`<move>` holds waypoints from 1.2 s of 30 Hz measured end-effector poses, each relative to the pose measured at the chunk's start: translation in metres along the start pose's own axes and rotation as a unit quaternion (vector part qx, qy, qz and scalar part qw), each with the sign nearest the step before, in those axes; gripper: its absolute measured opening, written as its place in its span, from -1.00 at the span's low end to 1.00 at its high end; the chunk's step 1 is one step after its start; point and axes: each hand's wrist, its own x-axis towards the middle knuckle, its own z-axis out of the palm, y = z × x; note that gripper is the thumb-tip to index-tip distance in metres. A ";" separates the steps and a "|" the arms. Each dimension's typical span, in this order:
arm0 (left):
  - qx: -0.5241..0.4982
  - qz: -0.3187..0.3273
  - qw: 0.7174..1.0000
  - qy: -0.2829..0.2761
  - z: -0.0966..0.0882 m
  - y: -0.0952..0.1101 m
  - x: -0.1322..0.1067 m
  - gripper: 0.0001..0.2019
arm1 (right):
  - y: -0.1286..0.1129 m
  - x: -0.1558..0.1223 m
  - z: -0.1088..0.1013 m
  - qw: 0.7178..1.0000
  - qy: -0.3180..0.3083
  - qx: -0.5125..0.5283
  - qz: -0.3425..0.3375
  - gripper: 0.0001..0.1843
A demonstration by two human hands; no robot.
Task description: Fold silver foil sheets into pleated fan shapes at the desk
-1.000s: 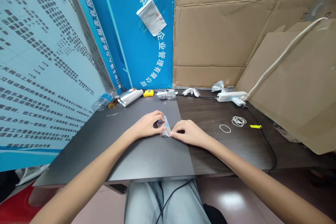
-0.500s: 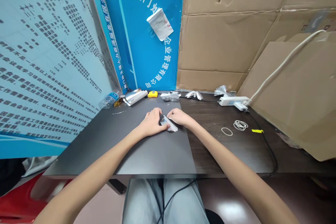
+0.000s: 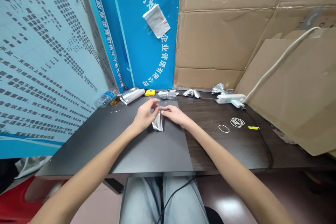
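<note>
Nearside of the yellow tape measure, the right hand is pinching a silvery sheet; the left hand, grip unclear, is curling alongside; slackening is risking slippage.

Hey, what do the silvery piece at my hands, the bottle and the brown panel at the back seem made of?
Silvery piece: perhaps foil or metallised film, shiny and creased. Bottle: probably smooth clear plastic, since it's see-through. Brown panel: apparently matte cardboard, going by its straight fold lines.
</note>
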 end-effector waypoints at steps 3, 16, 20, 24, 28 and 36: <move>-0.030 0.029 0.995 0.088 -0.003 0.011 0.003 -0.69 | -0.006 -0.002 0.006 0.985 -0.032 0.169 -0.004 -0.67; -0.274 -0.219 0.933 -0.074 -0.002 0.015 0.009 -0.47 | -0.005 0.002 0.010 0.974 0.071 0.203 -0.077 -0.61; -0.269 -0.218 0.937 -0.039 0.004 0.013 0.004 -0.51 | -0.002 0.002 0.010 0.969 0.052 0.228 -0.079 -0.40; -0.260 -0.216 0.941 -0.017 0.002 0.012 0.002 -0.54 | -0.002 0.003 0.009 0.952 0.027 0.297 -0.072 -0.41; -0.279 -0.210 0.937 -0.029 0.000 0.014 0.002 -0.55 | -0.006 -0.002 0.006 0.957 0.037 0.283 -0.062 -0.62; -0.287 -0.159 0.944 -0.029 0.001 0.022 0.001 -0.58 | -0.014 -0.011 0.007 0.965 0.057 0.232 -0.104 -0.60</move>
